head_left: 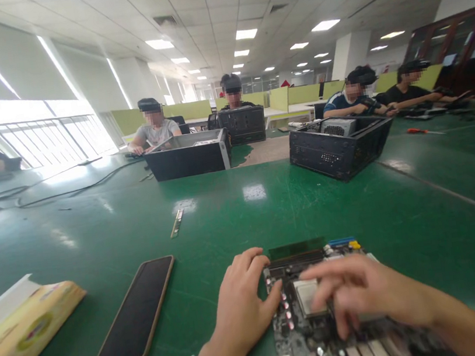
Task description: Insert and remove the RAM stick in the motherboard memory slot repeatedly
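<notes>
A computer motherboard (319, 337) lies flat on the green table (268, 209) right in front of me. My left hand (244, 304) rests against its left edge, fingers curled and thumb touching the board, a watch on the wrist. My right hand (359, 290) hovers over the middle of the board, fingers spread and pointing left and down, blurred by motion, nearest the square metal CPU socket (307, 296). A dark green memory stick (297, 248) stands along the board's far edge. Neither hand visibly holds anything.
A black phone (135, 316) lies face up to the left. A yellow packet (21, 338) sits at the far left. A thin metal strip (176, 222) lies farther out. Two open PC cases (188, 155) (339, 149) stand beyond, with several seated people behind them. A red-handled screwdriver (423, 131) lies at the right.
</notes>
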A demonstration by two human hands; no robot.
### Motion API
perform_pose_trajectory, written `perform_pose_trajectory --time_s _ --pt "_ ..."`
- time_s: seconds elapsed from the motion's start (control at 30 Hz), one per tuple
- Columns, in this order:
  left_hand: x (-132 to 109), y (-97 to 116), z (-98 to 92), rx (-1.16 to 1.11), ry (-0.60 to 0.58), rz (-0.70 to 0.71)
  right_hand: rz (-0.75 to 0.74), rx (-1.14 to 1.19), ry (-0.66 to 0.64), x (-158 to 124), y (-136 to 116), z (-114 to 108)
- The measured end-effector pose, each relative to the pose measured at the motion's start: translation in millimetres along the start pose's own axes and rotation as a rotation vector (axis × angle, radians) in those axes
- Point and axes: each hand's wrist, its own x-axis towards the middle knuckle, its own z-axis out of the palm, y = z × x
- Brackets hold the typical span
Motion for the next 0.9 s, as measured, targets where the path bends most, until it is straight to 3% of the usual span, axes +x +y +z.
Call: perform_pose_trajectory --time_s 0.1,0.17,0.37,0.9 --pt "0.0 -1.5 1.6 -0.008 -0.02 -0.026 -0.059 -0.257 0.588 15.2 21.0 -17.0" --pt "0.3 -1.6 2.5 -0.023 -0.032 -0.039 -0.029 -0.469 0.748 24.5 35.7 -26.3" --pt "1.7 -0.7 1.9 -0.05 -0.026 -0.064 0.004 -0.704 0.647 29.8 47.4 -24.8" --pt "1.3 -2.4 2.2 -0.066 0.058 -0.019 -0.104 -0.639 0.626 29.7 49.4 -26.2"
